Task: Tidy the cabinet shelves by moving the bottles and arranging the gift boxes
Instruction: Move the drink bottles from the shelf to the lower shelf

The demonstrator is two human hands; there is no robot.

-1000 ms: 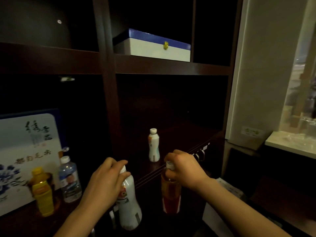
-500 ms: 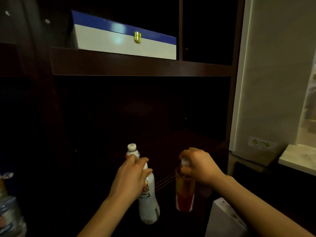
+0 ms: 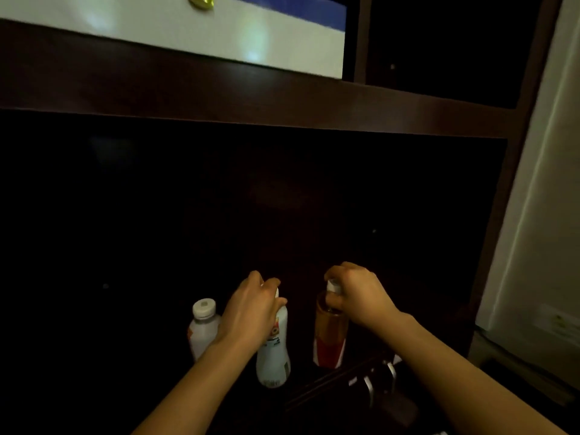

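Since half a second ago the view has closed in on the dark cabinet, so the white gift box (image 3: 175, 29) now fills the top edge above the shelf board (image 3: 251, 92). Three bottles show. The left hand (image 3: 251, 312) clasps the neck of a white bottle (image 3: 272, 356); the right hand (image 3: 357, 293) pinches the cap of an amber bottle (image 3: 329, 337). A small white bottle (image 3: 202, 328) stands just left.

No legible text. Markings on white bottle (image 3: 273, 350) label and wall sticker (image 3: 561, 323) too blurred to read.
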